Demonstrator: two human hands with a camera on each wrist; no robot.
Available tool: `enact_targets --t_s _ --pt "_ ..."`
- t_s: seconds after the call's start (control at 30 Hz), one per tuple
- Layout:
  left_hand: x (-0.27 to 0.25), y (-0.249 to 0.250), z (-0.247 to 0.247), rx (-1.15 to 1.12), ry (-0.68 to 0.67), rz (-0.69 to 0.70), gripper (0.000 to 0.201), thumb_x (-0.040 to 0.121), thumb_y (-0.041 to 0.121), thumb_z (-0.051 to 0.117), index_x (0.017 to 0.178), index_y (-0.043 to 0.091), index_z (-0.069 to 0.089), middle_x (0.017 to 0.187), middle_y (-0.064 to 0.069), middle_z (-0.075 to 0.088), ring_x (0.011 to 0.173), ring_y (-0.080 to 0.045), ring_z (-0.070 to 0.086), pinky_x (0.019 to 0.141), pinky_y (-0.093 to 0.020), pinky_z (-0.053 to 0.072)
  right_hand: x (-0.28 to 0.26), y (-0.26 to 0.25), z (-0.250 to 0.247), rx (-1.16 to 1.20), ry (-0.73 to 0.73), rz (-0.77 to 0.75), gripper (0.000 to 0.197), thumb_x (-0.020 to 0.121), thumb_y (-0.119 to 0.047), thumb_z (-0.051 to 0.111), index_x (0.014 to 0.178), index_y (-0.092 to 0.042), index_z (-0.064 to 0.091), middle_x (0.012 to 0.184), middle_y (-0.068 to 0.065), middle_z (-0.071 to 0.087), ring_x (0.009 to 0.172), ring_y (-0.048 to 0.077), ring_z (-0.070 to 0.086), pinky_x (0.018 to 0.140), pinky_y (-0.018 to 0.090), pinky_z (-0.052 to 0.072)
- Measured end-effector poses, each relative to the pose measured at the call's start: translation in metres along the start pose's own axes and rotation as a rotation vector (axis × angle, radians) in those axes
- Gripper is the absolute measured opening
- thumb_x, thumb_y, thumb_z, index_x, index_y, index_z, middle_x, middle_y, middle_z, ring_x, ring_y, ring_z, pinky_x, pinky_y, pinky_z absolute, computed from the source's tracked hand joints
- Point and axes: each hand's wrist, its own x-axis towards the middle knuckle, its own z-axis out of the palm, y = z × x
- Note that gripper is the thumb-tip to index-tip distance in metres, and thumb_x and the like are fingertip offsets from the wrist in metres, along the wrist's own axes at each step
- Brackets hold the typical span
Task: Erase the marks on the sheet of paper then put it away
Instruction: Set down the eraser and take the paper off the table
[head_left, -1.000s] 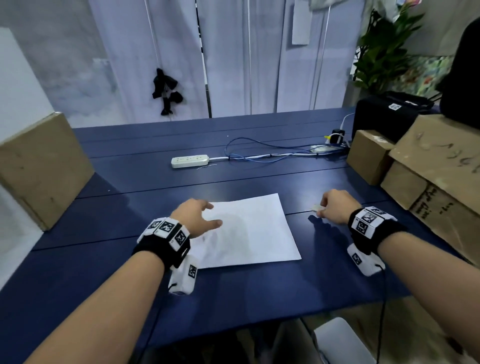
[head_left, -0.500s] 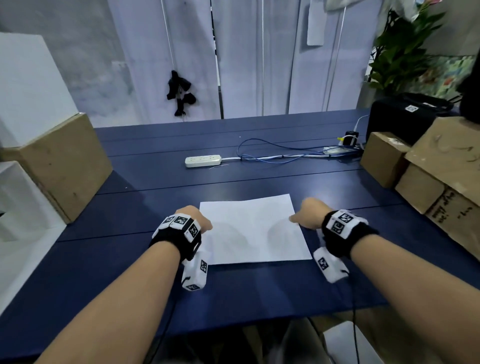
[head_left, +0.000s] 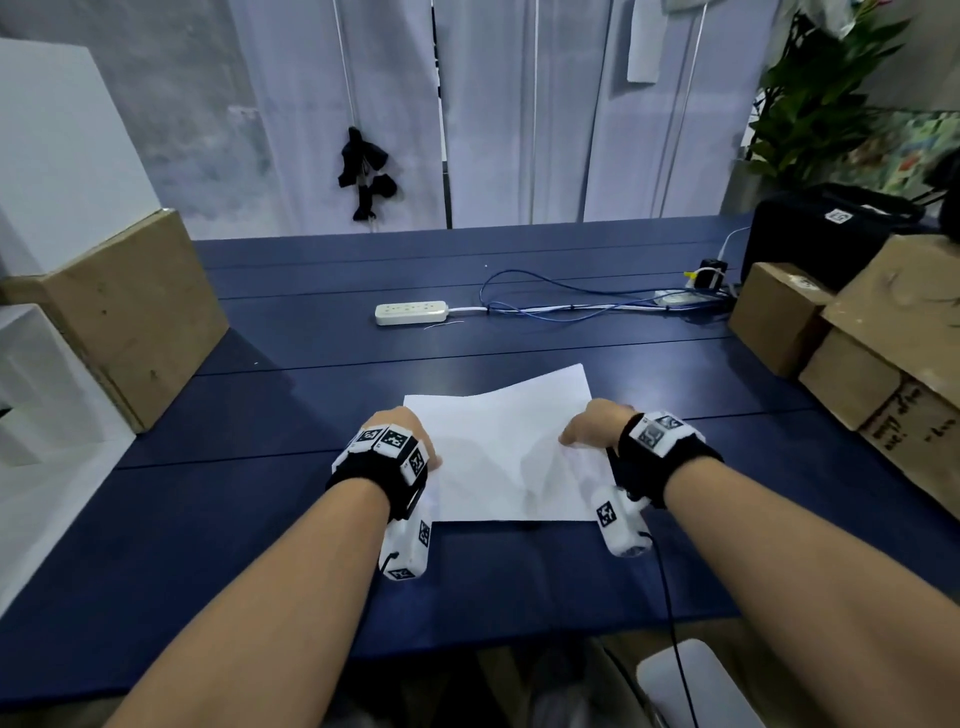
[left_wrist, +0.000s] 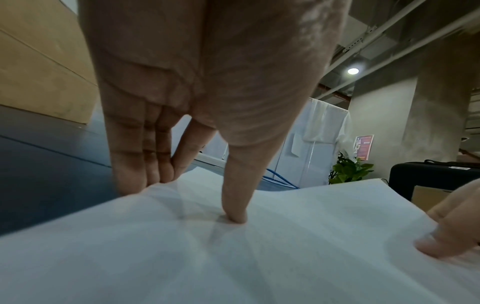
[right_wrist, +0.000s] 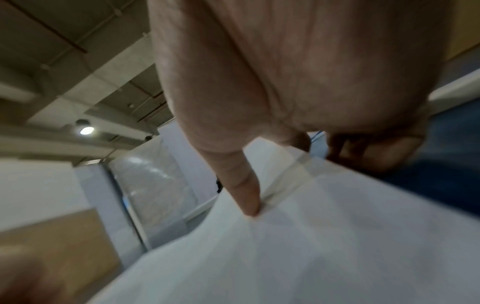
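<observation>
A white sheet of paper (head_left: 498, 447) lies on the blue table (head_left: 260, 519) in front of me; no marks show on it from here. My left hand (head_left: 410, 418) is at its left edge. In the left wrist view the thumb presses on top of the paper (left_wrist: 259, 257) and the fingers (left_wrist: 130, 176) meet the edge, pinching it. My right hand (head_left: 592, 423) holds the right edge, thumb on top and fingers (right_wrist: 369, 152) curled below the sheet (right_wrist: 311, 246). The sheet's right side and far right corner are raised off the table.
A white power strip (head_left: 411, 313) and blue cables (head_left: 571, 306) lie further back. A cardboard box (head_left: 130, 312) stands at the left. More cardboard boxes (head_left: 779, 317) and a black case (head_left: 831, 234) stand at the right. A white chair seat (head_left: 691, 686) shows below the table's edge.
My right hand came in from the table beside the sheet to its right edge and lifted that side. My left hand drew back from on top of the sheet to its left edge.
</observation>
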Motion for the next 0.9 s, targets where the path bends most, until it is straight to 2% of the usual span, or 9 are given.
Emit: enact_targets --t_s 0.07,0.13,0.23,0.3,0.4,0.57,0.63,0.73,0.9 --pt "0.0 -0.002 0.002 -0.02 0.003 -0.009 0.034 0.078 0.037 0.076 0.071 0.015 0.051 0.076 -0.003 0.059 0.073 -0.025 0.06 0.062 -0.029 0.045 0.006 0.005 0.01 0.131 0.062 0.065 0.039 0.092 -0.023 0.055 0.125 -0.003 0.054 0.129 0.014 0.055 0.121 0.031 0.052 0.105 0.035 0.041" --pt "0.0 -0.002 0.004 -0.034 0.011 -0.018 0.033 0.078 0.036 0.075 0.07 0.015 0.051 0.078 -0.004 0.06 0.073 -0.025 0.06 0.062 -0.029 0.045 0.017 0.009 0.018 0.532 0.128 0.064 0.044 0.075 -0.017 0.069 0.113 0.001 0.057 0.116 0.017 0.062 0.107 0.033 0.061 0.092 0.039 0.051" --pt "-0.002 -0.003 0.006 -0.048 0.007 -0.026 0.032 0.078 0.038 0.074 0.073 0.015 0.053 0.091 -0.008 0.067 0.081 -0.028 0.063 0.064 -0.03 0.046 0.047 0.033 0.033 0.863 0.048 0.065 0.073 0.048 -0.016 0.078 0.115 0.007 0.056 0.105 0.022 0.067 0.095 0.037 0.068 0.086 0.045 0.056" --pt "-0.008 -0.005 0.007 -0.066 0.007 -0.041 0.032 0.079 0.041 0.072 0.082 0.013 0.056 0.099 -0.01 0.068 0.086 -0.029 0.065 0.066 -0.029 0.047 0.035 0.036 0.037 0.851 0.045 0.059 0.065 0.063 -0.014 0.078 0.12 0.008 0.056 0.107 0.021 0.068 0.098 0.038 0.067 0.09 0.044 0.054" --pt "-0.02 -0.009 0.013 -0.125 -0.023 -0.058 0.038 0.079 0.046 0.07 0.093 0.014 0.056 0.108 -0.01 0.066 0.087 -0.029 0.063 0.069 -0.03 0.047 0.01 0.055 0.039 0.55 0.109 -0.006 0.033 0.1 -0.019 0.045 0.131 -0.008 0.052 0.124 0.013 0.061 0.115 0.032 0.058 0.094 0.033 0.048" --pt "-0.054 -0.026 0.02 -0.396 -0.084 0.001 0.054 0.088 0.058 0.059 0.103 0.007 0.066 0.101 -0.004 0.068 0.089 -0.024 0.062 0.076 -0.029 0.044 -0.03 0.094 0.041 0.68 0.092 -0.069 0.031 0.092 -0.018 0.064 0.116 0.0 0.064 0.113 0.008 0.066 0.102 0.02 0.06 0.091 0.031 0.046" --pt "-0.08 -0.032 0.026 -0.657 -0.172 0.073 0.044 0.095 0.044 0.059 0.101 0.002 0.069 0.098 -0.007 0.072 0.083 -0.023 0.066 0.079 -0.03 0.049 -0.057 0.112 0.048 0.737 0.067 -0.076 0.027 0.091 -0.016 0.065 0.109 0.004 0.066 0.111 0.012 0.07 0.093 0.02 0.063 0.089 0.031 0.049" --pt "-0.124 -0.041 0.04 -1.244 -0.463 0.097 0.031 0.092 0.011 0.063 0.116 -0.009 0.064 0.111 -0.021 0.07 0.103 -0.034 0.068 0.099 -0.045 0.05 -0.1 0.143 0.062 0.994 -0.078 -0.06 0.016 0.09 0.0 0.061 0.102 0.009 0.066 0.09 0.013 0.072 0.066 0.019 0.067 0.057 0.02 0.054" --pt "-0.184 -0.031 0.081 -1.228 -0.702 0.133 0.033 0.083 0.005 0.066 0.113 -0.009 0.064 0.113 -0.019 0.07 0.101 -0.027 0.07 0.078 -0.028 0.058 -0.143 0.206 0.11 1.18 -0.229 -0.044 0.02 0.088 0.007 0.057 0.104 0.015 0.063 0.102 0.029 0.069 0.08 0.036 0.069 0.077 0.046 0.058"
